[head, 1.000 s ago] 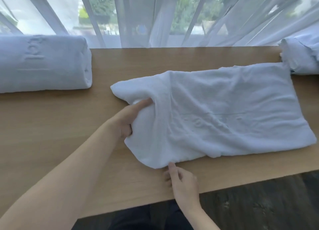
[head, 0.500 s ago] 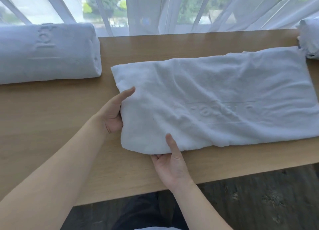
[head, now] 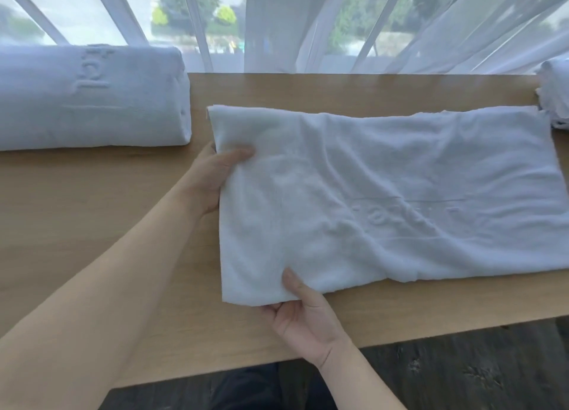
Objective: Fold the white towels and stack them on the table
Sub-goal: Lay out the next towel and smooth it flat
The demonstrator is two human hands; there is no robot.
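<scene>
Head view: white towel [head: 385, 194] lay flat on the wooden worktop [head: 92, 225], folded into a long rectangle running from centre to the right edge, surface wrinkled, embossed lettering showing right of centre. My left hand [head: 212, 178] pinched the towel's left edge, thumb on top, fingers hidden underneath. My right hand [head: 303, 317] pinched the near-left corner, thumb pressed on top, fingers curled under the hem. That corner sat close to the worktop's near edge. A folded towel stack [head: 89, 98] sat at far left, well apart from the towel I held, also with embossed lettering on top. Another bunched towel [head: 555, 95] sat at far right, touching or just beside the flat towel's far-right corner; I couldn't tell which. Sheer curtains [head: 277, 25] hung behind the worktop.
</scene>
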